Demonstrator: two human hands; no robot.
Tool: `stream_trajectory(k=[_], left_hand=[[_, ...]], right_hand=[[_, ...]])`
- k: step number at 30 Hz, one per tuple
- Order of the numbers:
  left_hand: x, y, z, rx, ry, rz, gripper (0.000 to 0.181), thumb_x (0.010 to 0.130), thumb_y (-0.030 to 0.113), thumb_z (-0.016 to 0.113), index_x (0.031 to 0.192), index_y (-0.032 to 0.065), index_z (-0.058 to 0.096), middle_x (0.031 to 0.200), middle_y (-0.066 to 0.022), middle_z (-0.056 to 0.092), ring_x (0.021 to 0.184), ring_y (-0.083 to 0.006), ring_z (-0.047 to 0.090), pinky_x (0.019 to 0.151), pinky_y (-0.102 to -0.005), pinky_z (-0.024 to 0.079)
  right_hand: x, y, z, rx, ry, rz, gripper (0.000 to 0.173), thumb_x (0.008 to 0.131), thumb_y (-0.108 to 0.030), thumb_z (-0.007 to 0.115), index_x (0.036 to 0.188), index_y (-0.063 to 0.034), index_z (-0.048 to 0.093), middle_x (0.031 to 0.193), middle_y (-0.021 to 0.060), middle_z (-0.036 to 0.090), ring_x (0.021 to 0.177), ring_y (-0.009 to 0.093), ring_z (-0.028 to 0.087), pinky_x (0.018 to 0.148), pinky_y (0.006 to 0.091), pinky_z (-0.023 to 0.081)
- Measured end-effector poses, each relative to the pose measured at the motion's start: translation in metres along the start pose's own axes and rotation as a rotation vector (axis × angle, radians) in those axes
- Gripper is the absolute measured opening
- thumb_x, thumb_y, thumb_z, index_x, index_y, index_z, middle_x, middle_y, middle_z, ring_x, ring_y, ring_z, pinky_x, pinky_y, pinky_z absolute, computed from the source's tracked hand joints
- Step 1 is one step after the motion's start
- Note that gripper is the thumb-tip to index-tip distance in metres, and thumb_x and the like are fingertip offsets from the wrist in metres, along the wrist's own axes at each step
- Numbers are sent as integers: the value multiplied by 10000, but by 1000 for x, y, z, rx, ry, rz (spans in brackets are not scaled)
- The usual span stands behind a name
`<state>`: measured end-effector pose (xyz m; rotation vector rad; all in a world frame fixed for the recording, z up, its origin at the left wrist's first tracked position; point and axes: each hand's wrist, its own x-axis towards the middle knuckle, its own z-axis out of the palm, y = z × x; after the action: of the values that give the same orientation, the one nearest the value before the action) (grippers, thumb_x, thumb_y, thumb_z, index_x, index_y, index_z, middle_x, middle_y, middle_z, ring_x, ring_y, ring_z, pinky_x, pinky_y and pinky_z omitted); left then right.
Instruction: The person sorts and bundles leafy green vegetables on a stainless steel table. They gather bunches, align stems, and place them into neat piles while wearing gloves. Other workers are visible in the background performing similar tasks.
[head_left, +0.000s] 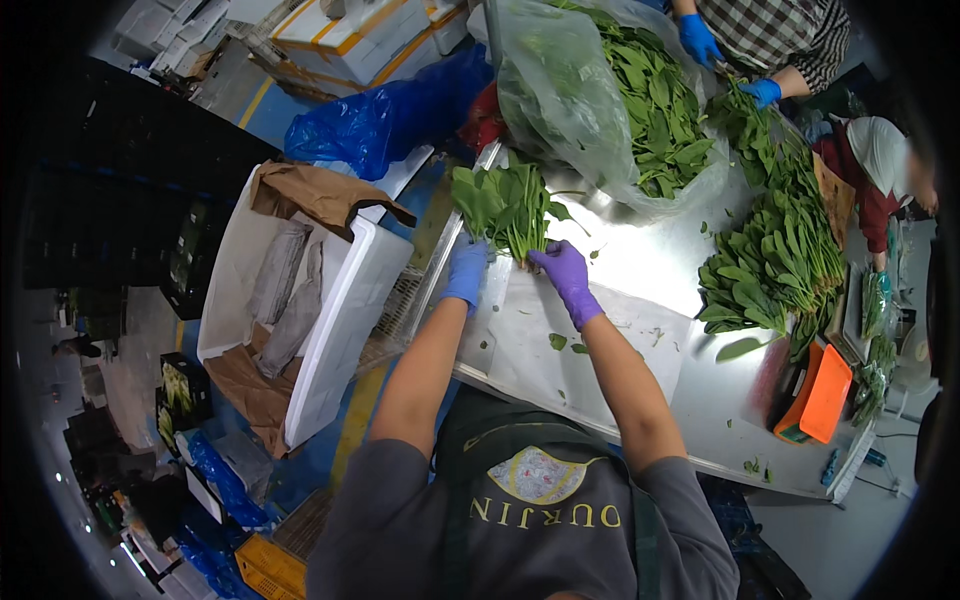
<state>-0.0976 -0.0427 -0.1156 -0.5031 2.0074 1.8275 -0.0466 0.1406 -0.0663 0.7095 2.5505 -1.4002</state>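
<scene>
A bunch of leafy greens (510, 206) lies at the left edge of the metal table (720, 427), its stems towards me. My right hand (566, 277), in a purple glove, holds the stem ends between thumb and fingers. Beside the leaves on the left is my left hand (467, 270) in a blue glove; its fingertips are partly hidden at the bunch, so its grip cannot be told. Beyond them, a large clear plastic bag (574, 105) lies opened around a heap of loose greens (660, 105). To the right is a pile of stacked greens (780, 262).
An open white foam box (337, 330) with brown paper stands left of the table. An orange bin (817, 394) sits at the table's right end. A co-worker's blue-gloved hands (761, 92) touch greens across the table; another person (874, 172) is at far right. Blue plastic (382, 112) lies behind.
</scene>
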Motion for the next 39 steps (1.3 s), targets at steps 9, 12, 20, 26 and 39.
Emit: stream_trajectory(k=[9, 12, 20, 26, 39], left_hand=[[-22, 29, 11, -299, -183, -224, 175, 825, 162, 541, 966, 60, 551, 889, -70, 606, 725, -171, 607, 660, -293, 526], [-14, 24, 16, -320, -166, -304, 147, 833, 151, 523, 954, 70, 547, 871, -76, 613, 736, -184, 617, 659, -324, 540], [-19, 14, -20, -394, -132, -189, 167, 852, 158, 438, 948, 82, 551, 706, -48, 610, 498, -77, 487, 434, -217, 416], [-66, 83, -40, -816, -169, -162, 150, 832, 214, 537, 876, 71, 553, 674, -23, 552, 453, -68, 403, 397, -202, 324], [-148, 73, 41, -739, -398, -89, 235, 811, 185, 645, 1010, 73, 589, 781, 18, 583, 535, -54, 438, 500, -189, 358]], right_hand=[[35, 28, 36, 289, -162, 161, 381, 639, -335, 775, 682, 12, 625, 600, 74, 617, 494, 140, 559, 502, 257, 451], [24, -2, 39, 129, -134, 107, 411, 614, -387, 754, 647, 1, 624, 586, 78, 609, 476, 151, 562, 486, 263, 452], [40, -5, 24, 678, -467, 501, 217, 752, -227, 632, 821, -25, 588, 782, 86, 610, 690, 157, 599, 605, 257, 487], [-8, -52, -37, 1217, -647, 428, 177, 843, -106, 559, 969, 15, 533, 878, 117, 623, 711, 183, 618, 667, 271, 538], [-115, -39, -83, 1345, -456, 67, 309, 906, -245, 487, 1069, 18, 492, 912, 125, 592, 664, 159, 544, 591, 247, 448]])
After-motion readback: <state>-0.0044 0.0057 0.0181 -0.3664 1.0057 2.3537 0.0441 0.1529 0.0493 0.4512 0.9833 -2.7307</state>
